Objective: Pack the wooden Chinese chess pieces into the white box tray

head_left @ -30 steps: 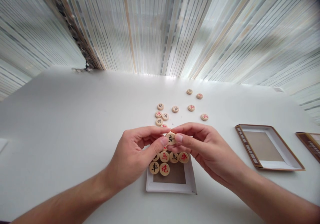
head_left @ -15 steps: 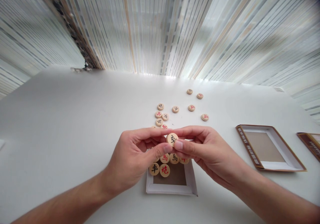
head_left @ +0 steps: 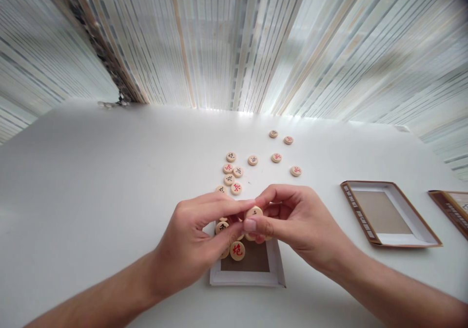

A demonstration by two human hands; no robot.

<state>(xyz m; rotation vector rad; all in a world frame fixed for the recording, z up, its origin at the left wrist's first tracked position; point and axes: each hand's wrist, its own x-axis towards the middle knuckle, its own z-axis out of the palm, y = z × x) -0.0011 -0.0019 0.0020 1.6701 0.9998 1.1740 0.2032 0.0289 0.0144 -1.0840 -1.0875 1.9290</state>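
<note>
Between my hands is a round wooden Chinese chess piece (head_left: 255, 212) with a black character, partly covered by a thumb. My right hand (head_left: 292, 216) pinches it with thumb and fingers. The fingertips of my left hand (head_left: 204, 230), closed too, meet it from the other side. Just below lies an open box tray (head_left: 248, 278) with white walls and a brown bottom. Several chess pieces lie in it, among them one with a red character (head_left: 237, 251); my hands hide most of the others.
Several loose chess pieces are scattered beyond my hands, including a red-marked piece (head_left: 236, 188) and another at the right (head_left: 296, 171). A brown-edged box part (head_left: 405, 242) lies open at the right, beside a second brown box part (head_left: 451, 208). A striped curtain (head_left: 219, 45) hangs behind the table.
Both hands have lowered the held piece slightly toward the tray, and my right thumb covers more of its face. The view has shifted a little, so more loose pieces show above my hands.
</note>
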